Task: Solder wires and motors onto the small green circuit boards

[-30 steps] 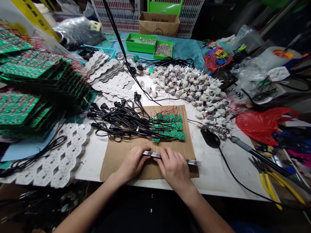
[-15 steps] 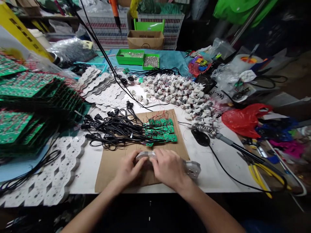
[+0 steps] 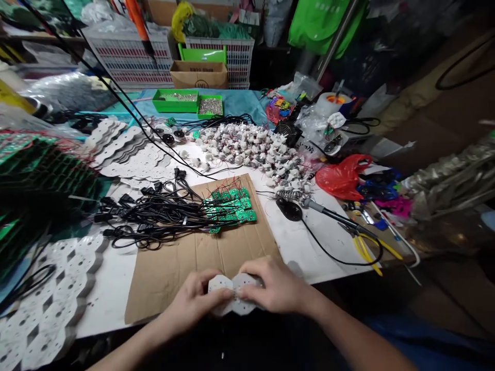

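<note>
My left hand and my right hand both grip a stack of white scalloped metal plates, held flat-face up at the near edge of a brown cardboard sheet. The fingers of each hand curl around an end of the stack. Beyond it on the cardboard lie several small green circuit boards with red wires, joined to a tangle of black cables with plugs.
White plate strips lie at the near left, and stacked green boards at left. A heap of small white motors, a soldering iron, yellow pliers, a red bag and green trays are spread further back and right.
The stack of plates turned from edge-on to face-up and came toward me to the cardboard's near edge. The view swung to the right.
</note>
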Tool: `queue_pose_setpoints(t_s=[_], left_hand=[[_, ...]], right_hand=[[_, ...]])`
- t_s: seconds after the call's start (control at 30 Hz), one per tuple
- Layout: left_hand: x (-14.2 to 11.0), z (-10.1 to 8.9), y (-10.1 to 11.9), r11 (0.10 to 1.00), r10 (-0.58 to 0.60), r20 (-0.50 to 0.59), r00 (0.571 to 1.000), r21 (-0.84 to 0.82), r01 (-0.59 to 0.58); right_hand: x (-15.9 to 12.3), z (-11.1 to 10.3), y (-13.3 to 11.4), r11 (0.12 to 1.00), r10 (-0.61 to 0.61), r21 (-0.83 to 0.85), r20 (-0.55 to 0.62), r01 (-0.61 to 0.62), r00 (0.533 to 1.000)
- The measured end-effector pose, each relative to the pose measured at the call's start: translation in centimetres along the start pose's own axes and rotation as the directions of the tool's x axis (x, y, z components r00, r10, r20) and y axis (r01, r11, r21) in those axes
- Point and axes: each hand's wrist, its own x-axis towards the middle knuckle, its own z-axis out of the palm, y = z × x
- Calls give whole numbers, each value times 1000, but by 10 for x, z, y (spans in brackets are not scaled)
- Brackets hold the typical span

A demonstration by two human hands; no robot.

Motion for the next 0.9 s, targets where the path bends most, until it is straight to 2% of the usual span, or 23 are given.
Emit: queue_pose_setpoints(t_s=[0.07, 0.13, 0.17, 0.2, 0.23, 0.27, 0.3, 0.33, 0.37, 0.4, 0.43, 0.5, 0.53, 0.57, 0.6, 0.67, 0.73, 0.77, 0.83, 0.9], left_hand=[[11, -2, 3, 957, 177, -120, 977, 252, -143], [15, -2, 9, 920, 253, -108, 961, 336, -204], [15, -1, 12, 936, 227, -44, 973, 286, -206], [13, 1, 14, 965, 177, 54, 983, 189, -184], [11, 5, 16, 988, 124, 176, 976, 65, -138], [9, 11, 18, 995, 83, 295, 952, -69, -66], [9, 17, 19, 981, 59, 399, 915, -192, 21], [10, 23, 20, 951, 51, 470, 881, -293, 101], [14, 29, 22, 918, 57, 500, 864, -368, 152], [23, 34, 25, 893, 73, 487, 870, -420, 160], [35, 37, 30, 883, 94, 433, 896, -453, 126], [69, 40, 43, 923, 163, 186, 969, -375, -84], [90, 39, 51, 948, 217, 38, 975, -247, -201], [112, 39, 60, 965, 252, -44, 967, -63, -254], [133, 39, 68, 955, 273, -68, 959, 134, -263], [170, 43, 81, 836, 282, -46, 958, 501, -222], [196, 51, 88, 668, 258, -16, 966, 725, -166], [204, 55, 90, 601, 251, -12, 968, 786, -146], [215, 64, 90, 524, 256, -14, 967, 842, -127], [218, 69, 88, 503, 274, -32, 961, 857, -115]], right_hand=[[-9, 2, -6, 945, -3, -324, -162, -50, 987], [-19, 1, -7, 916, -21, -392, -250, -81, 968], [-24, 0, -6, 944, -22, -325, -250, -62, 968], [-27, -2, -2, 983, -26, -184, -217, -14, 976], [-31, -2, 4, 998, -46, 31, -146, 51, 988], [-33, -1, 10, 948, -84, 302, -62, 98, 995], [-35, 2, 17, 825, -120, 557, 7, 96, 993], [-37, 6, 24, 673, -147, 738, 55, 59, 988], [-39, 10, 30, 505, -173, 861, 30, 63, 984], [-41, 14, 35, 392, -188, 916, -6, 81, 982], [-44, 17, 38, 363, -177, 926, -38, 101, 983], [-53, 16, 42, 389, -107, 909, -120, 152, 987], [-58, 13, 43, 419, -50, 889, -182, 186, 982], [-63, 9, 43, 467, -20, 859, -228, 211, 973], [-67, 4, 42, 534, -6, 814, -266, 228, 964], [-72, -3, 39, 737, -23, 634, -325, 235, 946], [-70, -4, 34, 929, -76, 305, -395, 208, 916], [-67, -2, 32, 977, -120, 107, -427, 182, 896], [-57, 4, 29, 960, -230, -248, -445, 128, 865], [-45, 11, 26, 871, -316, -482, -410, 91, 855]])
